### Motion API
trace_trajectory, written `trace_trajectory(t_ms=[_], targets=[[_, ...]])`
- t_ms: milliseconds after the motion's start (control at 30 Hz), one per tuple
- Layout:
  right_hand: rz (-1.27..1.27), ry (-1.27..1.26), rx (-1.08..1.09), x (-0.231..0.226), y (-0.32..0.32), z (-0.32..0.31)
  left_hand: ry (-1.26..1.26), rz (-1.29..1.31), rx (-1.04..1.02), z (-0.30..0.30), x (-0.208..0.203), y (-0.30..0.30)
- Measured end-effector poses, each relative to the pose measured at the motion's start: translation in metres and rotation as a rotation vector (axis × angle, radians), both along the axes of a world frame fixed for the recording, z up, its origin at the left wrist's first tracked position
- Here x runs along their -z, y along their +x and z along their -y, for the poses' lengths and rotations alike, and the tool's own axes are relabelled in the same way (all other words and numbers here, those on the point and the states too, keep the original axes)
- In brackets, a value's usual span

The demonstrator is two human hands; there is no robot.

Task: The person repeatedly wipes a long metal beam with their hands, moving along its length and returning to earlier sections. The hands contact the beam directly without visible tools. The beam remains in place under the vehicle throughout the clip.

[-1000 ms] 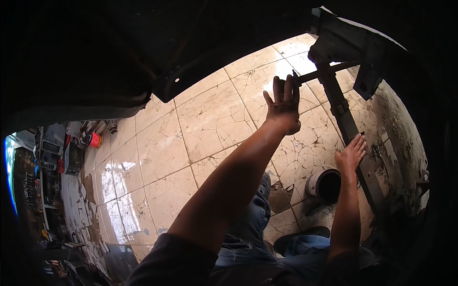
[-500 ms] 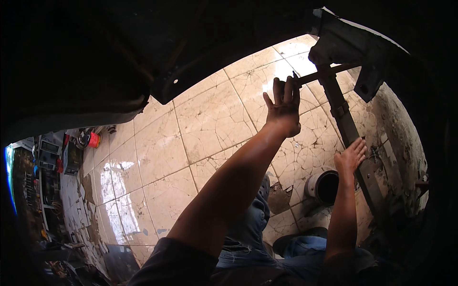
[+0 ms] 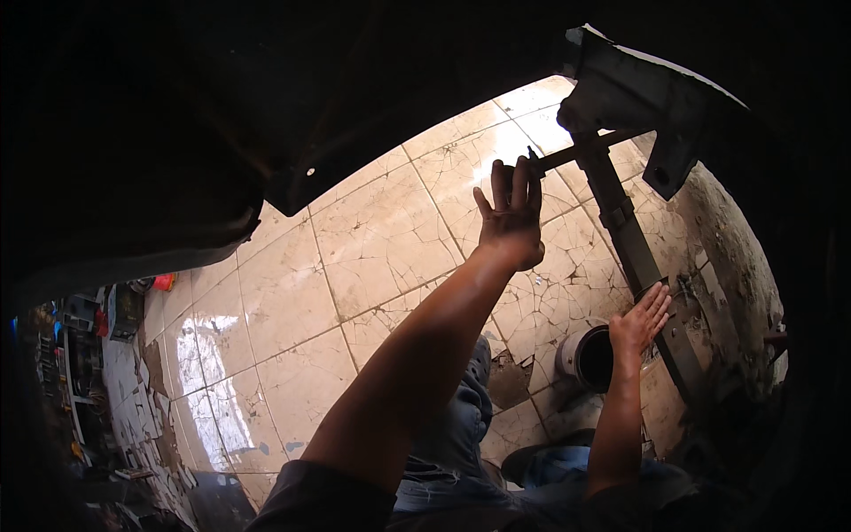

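Note:
A square metal post (image 3: pixel 640 253) slants down at the right, with a thinner dark crossbar (image 3: pixel 565 156) running through its upper end. My left hand (image 3: pixel 511 222) is raised at the crossbar's left end, its fingers bent over a dark end piece that they partly hide. A short pin (image 3: pixel 531 152) sticks up beside these fingers. Lower down, my right hand (image 3: pixel 640 321) lies against the post with its fingers stretched out together, touching its side. A dark bracket (image 3: pixel 612 93) with a holed tab sits over the post's top.
A dark metal body (image 3: pixel 142 142) hangs overhead across the top and left. Below lies a cracked tile floor (image 3: pixel 381 235). An open bucket (image 3: pixel 576 356) stands by my right forearm. A rough wall (image 3: pixel 731 239) borders the right side; cluttered shelves (image 3: pixel 75 363) stand far left.
The view has shifted slightly, so the overhead metal and post sit lower and further left. Both hands keep their places, with the right one slightly lower along the post.

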State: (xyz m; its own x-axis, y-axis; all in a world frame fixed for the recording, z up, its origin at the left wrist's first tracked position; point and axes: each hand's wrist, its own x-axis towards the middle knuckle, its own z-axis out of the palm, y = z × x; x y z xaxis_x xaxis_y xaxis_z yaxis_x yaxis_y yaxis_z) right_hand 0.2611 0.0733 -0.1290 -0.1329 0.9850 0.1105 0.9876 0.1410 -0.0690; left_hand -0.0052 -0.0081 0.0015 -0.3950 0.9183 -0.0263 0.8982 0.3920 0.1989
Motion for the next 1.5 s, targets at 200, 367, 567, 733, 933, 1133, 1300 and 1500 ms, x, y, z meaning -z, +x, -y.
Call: trace_trajectory(t_ms=[200,367,567,733,933,1133,1300,1500], targets=[[-0.137,-0.083,-0.081,-0.023,-0.07,-0.029,0.003,0.03,-0.006,-0.002,-0.004,0.0],[-0.219,-0.029,-0.212,-0.032,-0.085,-0.036,-0.05,-0.005,0.021,-0.009,-0.007,0.001],[-0.099,0.014,-0.054,-0.001,-0.025,-0.002,-0.047,-0.003,0.023,0.002,-0.003,-0.005],[-0.108,-0.092,0.028,-0.017,-0.057,-0.018,-0.074,-0.01,-0.016,-0.005,-0.005,0.002],[-0.17,-0.111,-0.138,-0.05,-0.103,-0.041,-0.029,0.027,0.0,-0.002,-0.013,0.002],[-0.06,-0.038,-0.08,-0.016,-0.04,-0.02,-0.024,-0.006,-0.006,-0.002,-0.004,-0.001],[-0.126,-0.205,0.104,-0.028,-0.05,-0.028,-0.094,0.003,-0.029,-0.005,-0.008,0.005],[-0.228,-0.187,-0.143,-0.054,-0.107,-0.053,-0.049,0.009,-0.02,-0.005,-0.009,0.003]])
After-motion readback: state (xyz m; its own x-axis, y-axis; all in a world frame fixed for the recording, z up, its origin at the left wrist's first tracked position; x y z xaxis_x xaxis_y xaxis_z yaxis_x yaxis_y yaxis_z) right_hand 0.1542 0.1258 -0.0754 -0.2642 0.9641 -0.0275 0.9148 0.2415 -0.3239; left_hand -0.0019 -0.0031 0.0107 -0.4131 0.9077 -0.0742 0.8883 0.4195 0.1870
